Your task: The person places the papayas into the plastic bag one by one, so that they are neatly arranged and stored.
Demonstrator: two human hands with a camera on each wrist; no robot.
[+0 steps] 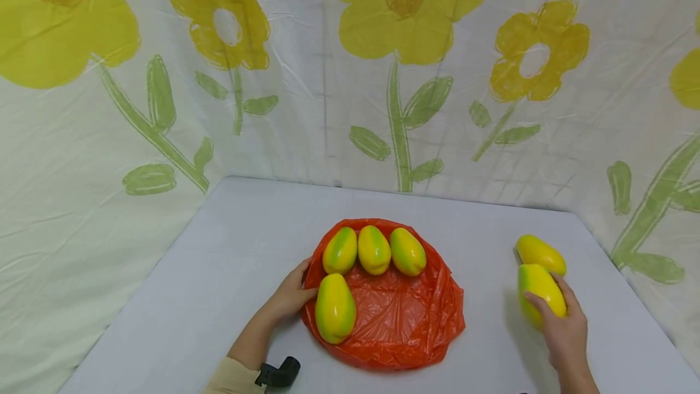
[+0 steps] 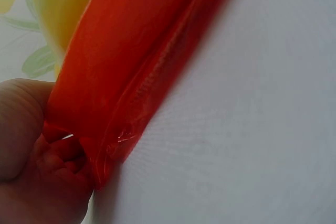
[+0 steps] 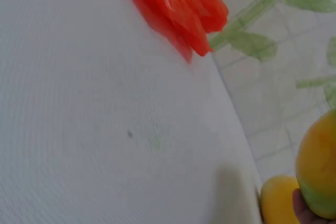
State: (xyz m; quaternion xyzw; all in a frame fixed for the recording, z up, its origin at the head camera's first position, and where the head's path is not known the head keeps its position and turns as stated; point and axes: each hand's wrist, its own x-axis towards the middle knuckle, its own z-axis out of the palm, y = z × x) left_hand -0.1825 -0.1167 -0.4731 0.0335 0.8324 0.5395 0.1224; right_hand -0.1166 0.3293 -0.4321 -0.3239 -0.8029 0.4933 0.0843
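A red plastic bag (image 1: pixel 399 315) lies spread open on the table, its rim rolled into a round shape. Inside it, three yellow-green papayas (image 1: pixel 374 250) form a row at the back, and another papaya (image 1: pixel 335 309) sits at the front left. My left hand (image 1: pixel 290 297) grips the bag's left rim, thumb over the edge; the left wrist view shows the thumb and curled fingers around the red plastic (image 2: pixel 115 51). At the right, my right hand (image 1: pixel 566 327) holds a papaya (image 1: pixel 538 293) above the table. Just behind it lies one more papaya (image 1: pixel 540 253).
The white table (image 1: pixel 246 230) has its back edge against a white cloth wall (image 1: pixel 295 138) painted with yellow flowers. A black device (image 1: pixel 279 373) is strapped to the left wrist. The bag's crumpled right side (image 3: pixel 181 9) reaches toward the right hand.
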